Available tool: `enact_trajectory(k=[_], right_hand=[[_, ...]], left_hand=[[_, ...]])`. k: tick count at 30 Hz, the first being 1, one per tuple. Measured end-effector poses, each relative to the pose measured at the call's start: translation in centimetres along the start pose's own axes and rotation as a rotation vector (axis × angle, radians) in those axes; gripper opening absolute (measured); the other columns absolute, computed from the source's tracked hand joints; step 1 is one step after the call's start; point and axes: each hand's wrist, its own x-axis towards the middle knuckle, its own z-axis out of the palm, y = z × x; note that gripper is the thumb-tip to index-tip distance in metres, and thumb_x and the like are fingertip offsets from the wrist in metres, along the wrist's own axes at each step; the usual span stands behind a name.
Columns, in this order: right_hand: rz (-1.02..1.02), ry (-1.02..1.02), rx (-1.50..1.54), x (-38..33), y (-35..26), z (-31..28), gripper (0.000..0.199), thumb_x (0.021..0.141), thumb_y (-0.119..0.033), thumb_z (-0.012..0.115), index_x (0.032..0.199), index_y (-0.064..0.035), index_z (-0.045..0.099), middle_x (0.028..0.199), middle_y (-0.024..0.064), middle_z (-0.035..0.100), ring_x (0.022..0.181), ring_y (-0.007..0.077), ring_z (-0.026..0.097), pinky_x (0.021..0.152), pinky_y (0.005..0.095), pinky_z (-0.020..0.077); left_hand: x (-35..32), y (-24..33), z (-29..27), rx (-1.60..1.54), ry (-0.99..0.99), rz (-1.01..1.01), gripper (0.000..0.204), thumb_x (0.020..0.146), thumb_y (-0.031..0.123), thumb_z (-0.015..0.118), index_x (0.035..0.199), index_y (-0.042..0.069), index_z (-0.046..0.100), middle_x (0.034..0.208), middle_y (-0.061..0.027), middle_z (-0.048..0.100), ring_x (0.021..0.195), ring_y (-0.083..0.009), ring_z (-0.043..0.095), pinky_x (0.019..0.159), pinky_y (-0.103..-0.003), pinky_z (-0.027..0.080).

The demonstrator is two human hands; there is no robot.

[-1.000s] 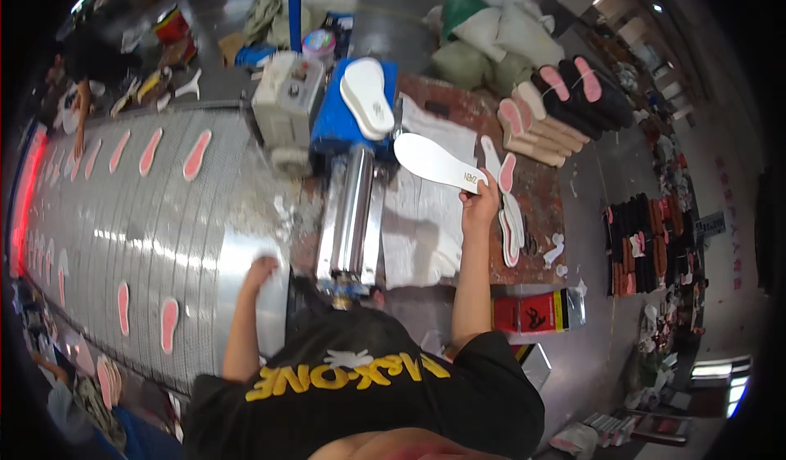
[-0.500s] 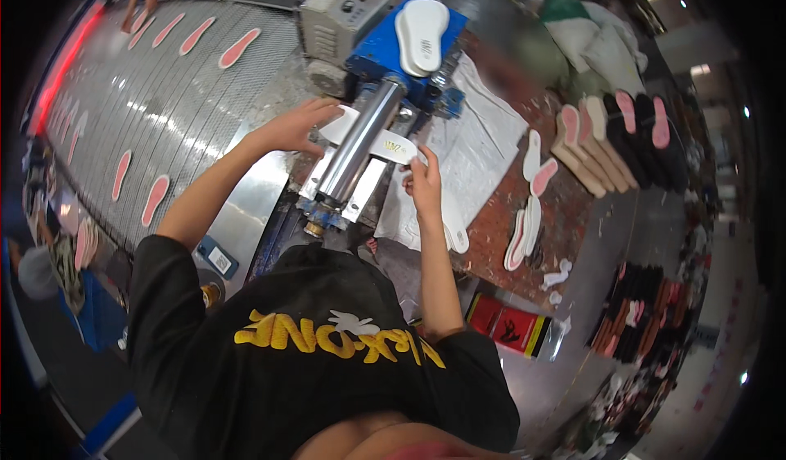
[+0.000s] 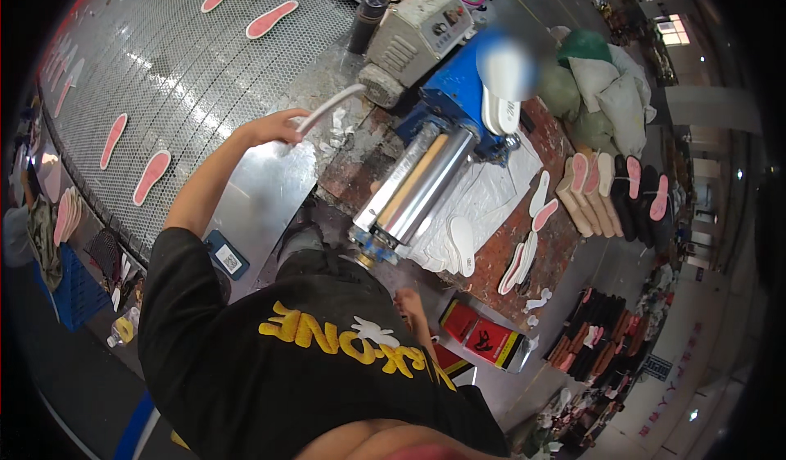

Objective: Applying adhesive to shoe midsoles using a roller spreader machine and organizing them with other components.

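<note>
White, slim, foot-shaped insole: at my eleven o'clock, pinched in my left hand. Shiny cylindrical metal roller: one o'clock. My right hand: beside my black shirt, grip I cannot tell.

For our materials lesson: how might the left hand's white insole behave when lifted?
The white insole is probably light, looking thin edge-on. Held near one end by the left hand, it juts out with only a slight curve, so it seems fairly stiff.
</note>
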Motion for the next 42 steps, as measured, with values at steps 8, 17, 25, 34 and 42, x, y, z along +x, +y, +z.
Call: enact_trajectory(k=[8, 17, 25, 34, 42], right_hand=[[-0.067, 0.194, -0.276, -2.9, 5.5, 5.2, 0.027, 0.078, -0.008, 0.047, 0.097, -0.0001, 0.064, 0.081, 0.0053, 0.064, 0.079, 0.0172, 0.060, 0.075, 0.0286, 0.0473], [0.058, 0.244, 0.086, -7.4, 3.3, 8.6, 0.022, 0.078, -0.007, 0.050, 0.093, 0.0003, 0.064, 0.085, 0.0051, 0.063, 0.076, 0.0127, 0.057, 0.068, 0.0246, 0.0447], [0.152, 0.417, 0.040, -8.8, 2.5, 12.8, 0.023, 0.077, -0.008, 0.050, 0.095, -0.0004, 0.063, 0.082, 0.0041, 0.062, 0.076, 0.0130, 0.056, 0.068, 0.0257, 0.0452], [-0.047, 0.335, -0.230, -8.2, 2.1, 6.6, 0.010, 0.080, -0.013, 0.053, 0.084, -0.0058, 0.059, 0.070, 0.0051, 0.060, 0.058, 0.0140, 0.057, 0.049, 0.0296, 0.0453], [-0.256, 1.026, -0.547, -2.7, -12.1, -6.6, 0.038, 0.069, -0.008, 0.061, 0.105, 0.0003, 0.055, 0.088, 0.0169, 0.061, 0.081, 0.0276, 0.061, 0.072, 0.0338, 0.0485]], left_hand=[[-3.5, -11.8, -16.0, -0.720, 0.351, -0.081, 0.059, 0.092, 0.054, 0.036, 0.131, 0.010, 0.039, 0.118, -0.0086, 0.054, 0.100, -0.0248, 0.057, 0.082, -0.040, 0.049], [4.5, -11.0, -20.7, -0.547, 0.825, -0.046, 0.053, 0.092, 0.046, 0.038, 0.135, 0.014, 0.032, 0.133, -0.0073, 0.041, 0.111, -0.0252, 0.050, 0.084, -0.046, 0.047], [17.4, -6.8, -23.2, -0.493, 0.655, 0.050, 0.055, 0.090, 0.047, 0.044, 0.132, 0.013, 0.034, 0.126, -0.0097, 0.047, 0.104, -0.0273, 0.054, 0.082, -0.045, 0.046], [21.2, -8.1, -26.4, 0.090, 0.633, -0.089, 0.044, 0.088, 0.037, 0.049, 0.122, 0.010, 0.050, 0.105, -0.0066, 0.058, 0.084, -0.0197, 0.057, 0.067, -0.035, 0.048], [8.8, -9.7, -15.2, 0.252, 0.873, -0.013, 0.036, 0.087, 0.031, 0.053, 0.105, 0.000, 0.058, 0.084, -0.0073, 0.061, 0.072, -0.0138, 0.056, 0.060, -0.027, 0.045]])
